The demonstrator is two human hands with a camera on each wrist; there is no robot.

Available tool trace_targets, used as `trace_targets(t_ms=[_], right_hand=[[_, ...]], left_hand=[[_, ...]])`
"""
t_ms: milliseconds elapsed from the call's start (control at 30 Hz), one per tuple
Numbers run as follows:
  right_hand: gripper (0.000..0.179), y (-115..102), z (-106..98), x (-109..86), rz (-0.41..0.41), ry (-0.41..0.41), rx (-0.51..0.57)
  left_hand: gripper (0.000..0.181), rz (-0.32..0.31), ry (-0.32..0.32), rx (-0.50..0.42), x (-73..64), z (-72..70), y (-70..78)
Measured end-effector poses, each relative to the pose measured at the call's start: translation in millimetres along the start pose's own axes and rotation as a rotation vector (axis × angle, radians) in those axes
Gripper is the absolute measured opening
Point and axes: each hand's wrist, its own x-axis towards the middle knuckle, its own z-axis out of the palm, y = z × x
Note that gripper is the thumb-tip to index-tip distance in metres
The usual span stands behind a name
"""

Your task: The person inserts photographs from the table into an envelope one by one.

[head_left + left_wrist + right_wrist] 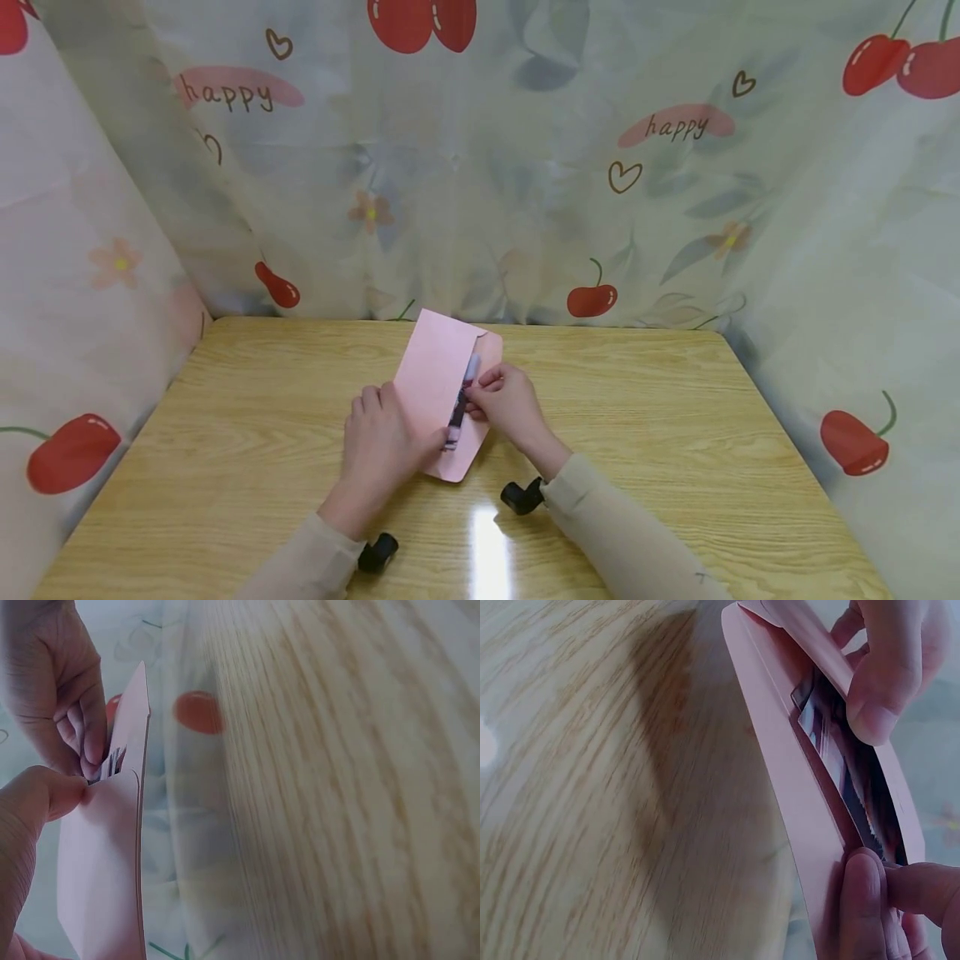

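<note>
A pink paper envelope (437,358) is tilted above the table, its flap folded out to the right. My left hand (378,442) grips its left side, with the thumb (874,720) over the edge of the opening. Inside the mouth stand several glossy picture cards (832,746), dark with pale patches; their lower parts are hidden in the envelope. My right hand (513,408) reaches into the opening and pinches the cards there with thumb and forefinger. In the left wrist view the card edges (112,763) show between the two hands.
A light wood-grain table (637,433) lies below, with a bright light reflection near the front. Black wrist cameras (521,497) hang beside both cuffs. A curtain (450,167) printed with cherries and hearts closes off the back and both sides.
</note>
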Motion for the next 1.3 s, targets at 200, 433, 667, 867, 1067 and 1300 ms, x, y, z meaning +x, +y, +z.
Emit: trace_targets(t_ms=[200, 433, 667, 867, 1067, 1300], right_hand=[[0.023, 1.9, 3.8, 1.2, -0.025, -0.003, -0.003], [0.024, 3.1, 6.4, 1.2, -0.025, -0.009, -0.001], [0.02, 2.6, -1.1, -3.8, -0.127, -0.022, -0.087], [0.015, 5.4, -23.1, -6.5, -0.265, 0.052, -0.185], [0.014, 14.3, -43.2, -9.0, -0.295, 0.115, -0.374], [0.015, 19.7, -54.2, -9.3, -0.3, 0.12, -0.39]], left_hand=[[0.1, -0.001, 0.003, 0.001, -1.2, 1.1, 1.1], [0.098, -0.008, 0.006, 0.001, -2.2, 2.6, 0.0], [0.098, -0.034, -0.026, 0.005, 0.1, 1.5, -6.2], [0.097, -0.061, -0.047, 0.025, 5.2, 0.7, -19.4], [0.098, -0.125, -0.144, 0.038, 8.7, -1.5, -34.0], [0.101, -0.158, -0.22, 0.058, 9.5, -5.2, -45.4]])
